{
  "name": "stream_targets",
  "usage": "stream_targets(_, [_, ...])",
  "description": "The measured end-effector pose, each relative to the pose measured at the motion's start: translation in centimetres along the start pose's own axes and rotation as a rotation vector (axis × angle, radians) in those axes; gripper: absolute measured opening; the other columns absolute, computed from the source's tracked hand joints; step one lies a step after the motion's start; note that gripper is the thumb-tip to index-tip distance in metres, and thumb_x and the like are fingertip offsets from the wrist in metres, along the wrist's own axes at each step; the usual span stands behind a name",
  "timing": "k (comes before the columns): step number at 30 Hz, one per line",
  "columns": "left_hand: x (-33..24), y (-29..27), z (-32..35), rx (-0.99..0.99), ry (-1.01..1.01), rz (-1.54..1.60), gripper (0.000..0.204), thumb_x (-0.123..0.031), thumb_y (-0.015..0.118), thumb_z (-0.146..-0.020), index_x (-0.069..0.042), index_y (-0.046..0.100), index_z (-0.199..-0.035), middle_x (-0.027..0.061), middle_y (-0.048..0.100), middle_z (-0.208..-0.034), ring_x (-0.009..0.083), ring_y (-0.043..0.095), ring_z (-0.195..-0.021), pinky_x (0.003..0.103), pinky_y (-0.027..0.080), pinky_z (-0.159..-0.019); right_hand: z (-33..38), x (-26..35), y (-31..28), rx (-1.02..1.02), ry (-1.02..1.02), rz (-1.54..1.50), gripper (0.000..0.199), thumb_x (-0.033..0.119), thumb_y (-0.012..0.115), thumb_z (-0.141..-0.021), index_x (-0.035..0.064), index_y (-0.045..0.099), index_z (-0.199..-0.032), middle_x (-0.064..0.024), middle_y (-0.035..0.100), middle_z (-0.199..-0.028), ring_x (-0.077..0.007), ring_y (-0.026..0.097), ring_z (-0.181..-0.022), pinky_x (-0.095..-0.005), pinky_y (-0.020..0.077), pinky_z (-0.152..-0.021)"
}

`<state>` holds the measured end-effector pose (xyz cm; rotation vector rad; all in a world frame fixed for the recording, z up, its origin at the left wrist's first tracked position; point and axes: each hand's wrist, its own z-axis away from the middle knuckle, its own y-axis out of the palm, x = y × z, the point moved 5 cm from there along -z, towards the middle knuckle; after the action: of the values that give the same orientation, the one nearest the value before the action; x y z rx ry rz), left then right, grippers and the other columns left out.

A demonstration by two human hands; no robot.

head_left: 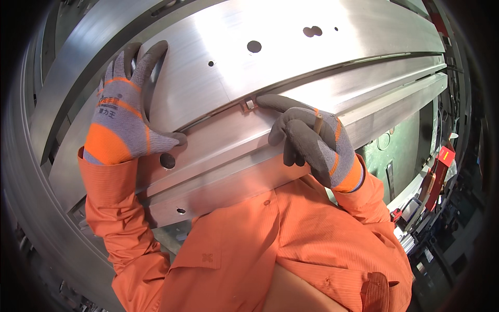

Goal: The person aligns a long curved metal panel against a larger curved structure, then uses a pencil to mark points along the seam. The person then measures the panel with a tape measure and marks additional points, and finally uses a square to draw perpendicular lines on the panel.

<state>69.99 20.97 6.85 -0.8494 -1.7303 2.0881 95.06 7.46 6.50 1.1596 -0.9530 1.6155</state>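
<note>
My left hand (122, 112), in a grey and orange work glove, lies with its fingers spread over the edge of a wide brushed-metal panel (223, 78). Its thumb reaches across onto a neighbouring metal profile (208, 135), near a round hole. My right hand (312, 135), gloved alike, has its index finger stretched to a small metal clip (250, 104) in the seam between panel and profile. The other fingers are curled, and a thin tan pencil-like stick (318, 122) pokes out from between them. Its lower end is hidden in the hand.
The panel has several holes along its upper part. A long stepped metal rail (384, 114) runs along the near side. Curved metal strips (67, 88) stand at the left. At right, a green surface (400, 151) and a red box-like item (445, 155) sit among assorted tools.
</note>
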Motion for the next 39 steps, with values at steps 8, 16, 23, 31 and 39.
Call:
stream_targets(8, [0.0,0.3,0.1,-0.037,0.015,-0.016,0.129,-0.039,0.094,-0.032,-0.02,0.047,-0.151,0.0191,0.039,-0.152,0.0445,0.039,-0.138,0.056,0.038,-0.113,0.1,0.0,-0.3,-0.078,0.033,0.078,0.046,0.03,0.037,-0.105,-0.0016,0.068,-0.094,-0.0209,0.066,-0.129,-0.0117,0.06,-0.062,-0.0247,0.0491,-0.061])
stream_targets(16, [0.0,0.6,0.3,-0.033,0.007,0.013,0.127,-0.033,0.091,-0.033,-0.019,0.047,-0.152,0.021,0.037,-0.153,0.0465,0.038,-0.139,0.056,0.039,-0.114,1.7,-0.7,-7.1,-0.423,0.088,0.009,0.062,0.057,0.043,-0.105,0.0013,0.07,-0.101,-0.0021,0.063,-0.072,-0.0091,0.05,-0.052,-0.024,0.0354,-0.048])
stream_targets(23, [-0.1,0.7,0.2,-0.024,0.005,0.101,0.131,-0.028,0.088,-0.031,-0.017,0.045,-0.154,0.022,0.035,-0.155,0.0457,0.039,-0.14,0.055,0.04,-0.115,-1.0,-1.3,-8.2,-0.288,0.154,-0.025,0.015,0.008,0.074,-0.086,-0.0008,0.073,-0.098,-0.0048,0.072,-0.083,-0.0115,0.066,-0.068,-0.0286,0.0532,-0.061])
stream_targets(31, [0.0,0.8,0.1,-0.045,0.071,0.089,0.13,-0.038,0.09,-0.032,-0.019,0.046,-0.153,0.0216,0.038,-0.154,0.0468,0.039,-0.14,0.058,0.037,-0.113,-2.0,-1.1,-8.1,-0.239,-0.16,0.286,0.004,0.009,0.075,-0.086,0.0051,0.075,-0.085,-0.0025,0.07,-0.076,-0.0127,0.065,-0.053,-0.0246,0.0508,-0.051])
stream_targets(39, [-0.4,0.8,0.1,-0.041,0.066,0.054,0.133,-0.04,0.09,-0.03,-0.018,0.046,-0.153,0.0228,0.037,-0.154,0.0471,0.038,-0.14,0.057,0.035,-0.115,-1.9,-1.6,-8.3,-0.265,-0.115,0.232,0.009,0.013,0.078,-0.084,0.0048,0.074,-0.084,-0.002,0.067,-0.068,-0.0107,0.064,-0.055,-0.0249,0.0504,-0.053])
